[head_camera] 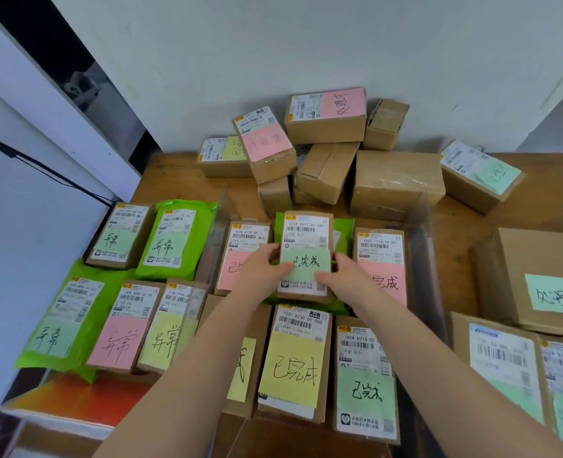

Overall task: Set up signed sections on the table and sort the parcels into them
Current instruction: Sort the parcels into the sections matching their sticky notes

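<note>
Both hands clamp one flat parcel w/ green note, mid-table: left hand grips its left edge, right hand its right edge. Parcel sits over a green mailer. Unsorted boxes piled at table's far edge.

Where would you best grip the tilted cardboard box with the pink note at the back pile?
Take the tilted cardboard box with the pink note by its two long side faces, coming from above: it sits atop the pile, sides exposed, top face labelled.
</note>
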{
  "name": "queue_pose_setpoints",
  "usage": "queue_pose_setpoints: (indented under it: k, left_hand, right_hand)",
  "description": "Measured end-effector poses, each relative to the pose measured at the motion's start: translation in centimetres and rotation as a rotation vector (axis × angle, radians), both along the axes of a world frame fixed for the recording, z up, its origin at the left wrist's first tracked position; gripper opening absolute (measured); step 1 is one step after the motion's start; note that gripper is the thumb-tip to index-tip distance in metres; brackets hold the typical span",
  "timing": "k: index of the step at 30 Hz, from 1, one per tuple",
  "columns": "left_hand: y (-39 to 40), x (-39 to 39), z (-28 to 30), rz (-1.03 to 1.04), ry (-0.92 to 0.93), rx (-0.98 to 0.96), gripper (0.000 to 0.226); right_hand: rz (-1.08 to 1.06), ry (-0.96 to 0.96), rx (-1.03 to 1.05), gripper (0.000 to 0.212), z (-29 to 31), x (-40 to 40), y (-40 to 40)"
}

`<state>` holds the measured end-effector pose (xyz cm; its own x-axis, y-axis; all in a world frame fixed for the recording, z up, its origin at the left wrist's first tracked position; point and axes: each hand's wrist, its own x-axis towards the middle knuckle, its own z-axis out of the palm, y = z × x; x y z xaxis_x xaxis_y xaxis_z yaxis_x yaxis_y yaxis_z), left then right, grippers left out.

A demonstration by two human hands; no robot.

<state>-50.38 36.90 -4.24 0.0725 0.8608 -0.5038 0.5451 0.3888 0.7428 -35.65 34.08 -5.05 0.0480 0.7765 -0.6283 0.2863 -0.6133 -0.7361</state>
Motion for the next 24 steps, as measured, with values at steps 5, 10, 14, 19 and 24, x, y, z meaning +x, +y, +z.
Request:
queue_pose_setpoints:
  k: [5,10,14,19,24]
  left_hand:
    - [0.1,0.3,0.5,-0.008,0.079,0.066,0.036]
    - [2.1,-0.2,3.2,0.047,0.095,0.231,0.042]
    - [4.9,-1.3,5.3,0.074,0.081,0.354,0.045]
    - [8.6,-1.7,6.9,0.095,0.042,0.393,0.048]
    - [12.7,-1.6,6.8,0.112,-0.023,0.347,0.052]
  right_hand:
    - [0.061,-0.118,0.081,0.047,0.8,0.1,0.4]
    - [0.021,-0.207,0.298,0.062,2.9,0.5,2.5]
    - [-0.005,-0.242,0.388,0.069,4.8,1.2,5.2]
    - [-0.061,-0.303,0.444,0.071,6.0,2.0,9.0]
    - [-0.13,-0.413,0.526,0.072,6.4,3.4,13.6]
